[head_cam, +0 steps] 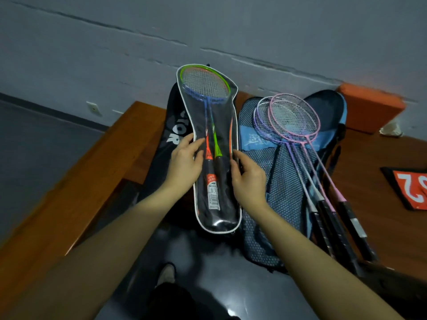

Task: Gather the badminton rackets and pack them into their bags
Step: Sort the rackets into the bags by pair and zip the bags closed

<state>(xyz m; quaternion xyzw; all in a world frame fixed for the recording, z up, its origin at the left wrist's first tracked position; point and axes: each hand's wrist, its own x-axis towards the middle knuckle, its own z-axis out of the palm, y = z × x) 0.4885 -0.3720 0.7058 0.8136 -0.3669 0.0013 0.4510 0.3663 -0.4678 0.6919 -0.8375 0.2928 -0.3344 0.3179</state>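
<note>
A clear plastic racket cover with white piping (209,144) holds two rackets, one blue-framed (203,93) and one green-framed (225,80). The left hand (184,161) rests straight fingers on its 9 o'clock edge; the right hand (248,179) curls fingers around its 3 o'clock edge. Toward 3 o'clock, three pink and lilac rackets (293,121) lie loose on a blue mesh bag (277,181). A black bag (168,135) lies beneath at 9 o'clock, on a wooden bench (111,158).

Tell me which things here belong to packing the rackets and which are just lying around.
Part of the job:
- clear plastic racket case with white piping, holding two rackets
- pink and purple loose rackets
- blue mesh racket bag
- black fabric racket bag

Just lying about:
- orange cushion
- red numbered cloth
</note>
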